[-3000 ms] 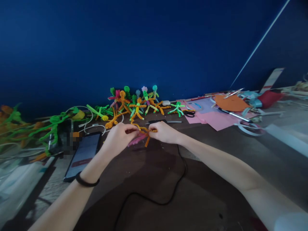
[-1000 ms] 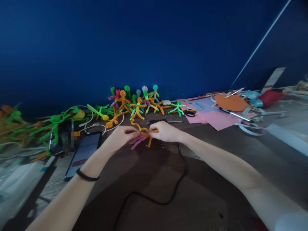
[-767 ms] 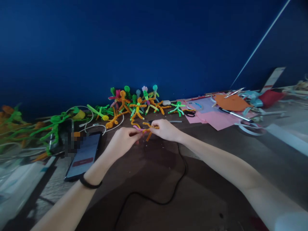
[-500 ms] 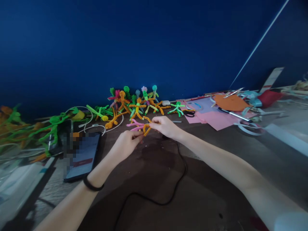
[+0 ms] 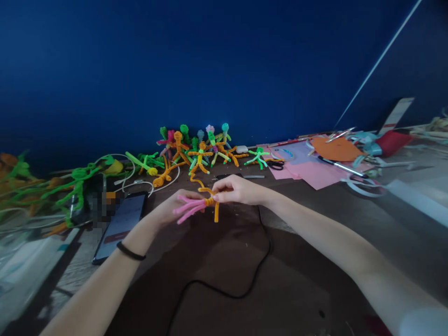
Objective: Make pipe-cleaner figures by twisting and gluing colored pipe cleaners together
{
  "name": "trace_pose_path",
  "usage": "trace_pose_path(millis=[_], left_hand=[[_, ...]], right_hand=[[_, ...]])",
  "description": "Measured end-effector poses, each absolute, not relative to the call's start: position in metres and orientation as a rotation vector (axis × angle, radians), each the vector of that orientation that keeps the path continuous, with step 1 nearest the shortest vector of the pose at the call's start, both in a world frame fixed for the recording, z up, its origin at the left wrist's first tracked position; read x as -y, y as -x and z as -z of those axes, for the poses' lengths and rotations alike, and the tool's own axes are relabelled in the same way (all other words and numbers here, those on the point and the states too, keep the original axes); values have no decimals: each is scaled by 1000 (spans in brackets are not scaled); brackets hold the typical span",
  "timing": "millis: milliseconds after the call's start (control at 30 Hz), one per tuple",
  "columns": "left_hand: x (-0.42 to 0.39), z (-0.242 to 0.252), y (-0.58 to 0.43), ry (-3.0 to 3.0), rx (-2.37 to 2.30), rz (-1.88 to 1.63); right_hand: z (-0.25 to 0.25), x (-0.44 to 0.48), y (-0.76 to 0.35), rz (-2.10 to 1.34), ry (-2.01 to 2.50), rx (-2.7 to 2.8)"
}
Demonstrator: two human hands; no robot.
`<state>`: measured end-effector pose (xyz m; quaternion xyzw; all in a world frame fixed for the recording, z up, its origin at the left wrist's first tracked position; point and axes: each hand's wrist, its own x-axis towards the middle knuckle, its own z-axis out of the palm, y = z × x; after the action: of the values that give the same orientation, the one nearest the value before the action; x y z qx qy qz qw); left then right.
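Note:
Pink pipe cleaners (image 5: 190, 208) fan out to the left over the middle of the table, with an orange pipe cleaner (image 5: 209, 201) wound round their right end. One orange end hangs down and another curls up and away. My right hand (image 5: 233, 189) pinches the orange pipe cleaner at the wound part. My left hand (image 5: 177, 204) is behind the pink strands, its fingers mostly hidden by them. Just beyond my hands stand several small pipe cleaner figures (image 5: 200, 158) in orange, green and pink.
A phone (image 5: 122, 226) lies left of my left forearm. Green pipe cleaner pieces (image 5: 79, 184) are heaped at the far left. Pink paper (image 5: 317, 172), scissors (image 5: 275, 165) and an orange sheet (image 5: 336, 148) lie to the right. A black cable (image 5: 233, 296) curves across the front.
The pink and orange piece has moved down and turned, so more pink strands show. My left hand has shifted left behind it; my right hand has moved slightly down.

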<state>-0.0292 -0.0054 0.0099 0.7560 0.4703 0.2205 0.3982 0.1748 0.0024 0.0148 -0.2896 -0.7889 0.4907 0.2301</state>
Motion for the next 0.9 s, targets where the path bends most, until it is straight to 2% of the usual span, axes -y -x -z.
trace_pose_path(millis=[167,367,533,667,900], left_hand=[[2,-12,32,-1887,-1255,-312],[3,-17,32,-1976,-1338,-382],[8,-20,29,-2045,-1409,-476],[14,-23,22,-1943,-1339,-493],[19,-25,14,-1719,-1354,-561]], right_hand=[[-17,0,-177,-1135,755,2486],[-12,-1,-177,-798,867,2629],[-6,-6,-176,-502,1218,2488],[-4,-10,-176,-490,1351,2322],[-3,-16,-177,-685,1248,1998]])
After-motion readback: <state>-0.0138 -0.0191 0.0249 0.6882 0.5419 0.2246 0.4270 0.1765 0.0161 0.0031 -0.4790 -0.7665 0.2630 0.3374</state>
